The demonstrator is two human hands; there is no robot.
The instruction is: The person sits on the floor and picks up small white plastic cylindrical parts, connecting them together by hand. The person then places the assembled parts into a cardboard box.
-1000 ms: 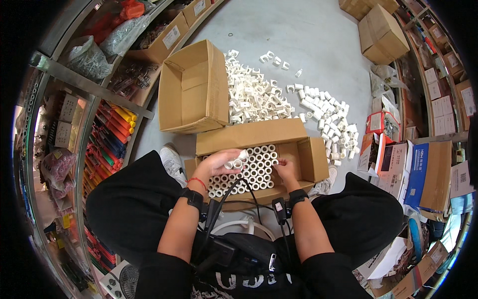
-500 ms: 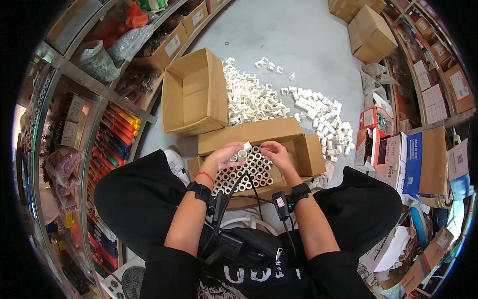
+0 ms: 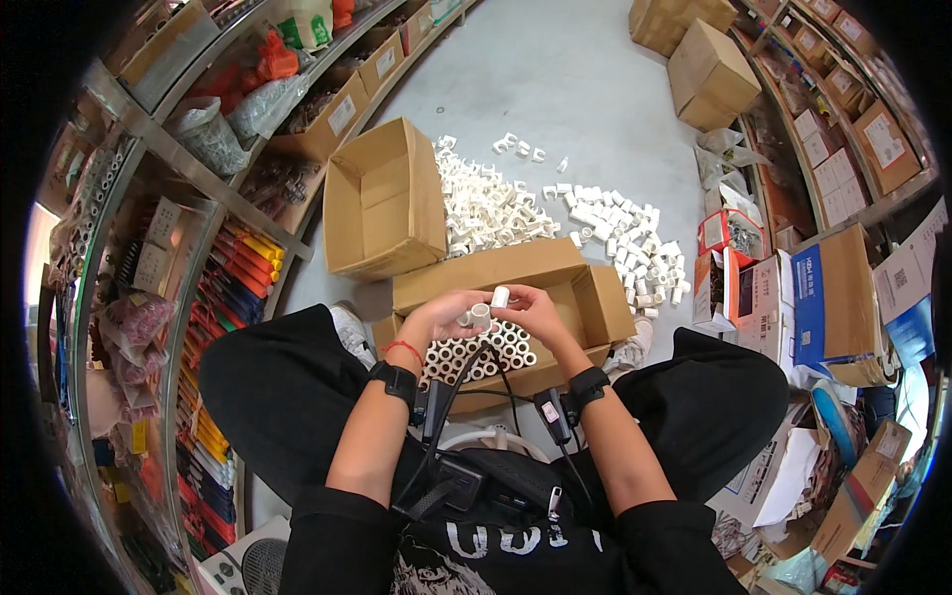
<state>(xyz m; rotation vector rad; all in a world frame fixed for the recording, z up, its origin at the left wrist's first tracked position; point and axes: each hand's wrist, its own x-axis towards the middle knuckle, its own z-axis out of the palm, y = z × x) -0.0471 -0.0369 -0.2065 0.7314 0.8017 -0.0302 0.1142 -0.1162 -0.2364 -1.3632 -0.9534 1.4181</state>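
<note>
Over the long cardboard box (image 3: 426, 285) in front of me, both hands are close together. My left hand (image 3: 443, 317) cups white plastic pipe couplings (image 3: 481, 311), with at least two showing at its fingers. Pinched in the fingers of my right hand (image 3: 531, 311) is another short white coupling (image 3: 501, 297), held beside those in the left. Below the hands, rows of white couplings (image 3: 486, 359) stand on end in the left part of the box, their round openings facing up. Black cables hang across part of these rows.
An open cardboard box (image 3: 382, 233) lies tipped beyond on the left. White pipe clips (image 3: 491, 203) are heaped on the floor beside it, and loose couplings (image 3: 635, 238) are scattered to the right. Stocked shelves (image 3: 188, 164) line the left; cartons (image 3: 714, 74) stand at the far right.
My right hand has moved left toward my left hand and now plainly holds a coupling. My left hand still holds its couplings. The whole view has shifted slightly.
</note>
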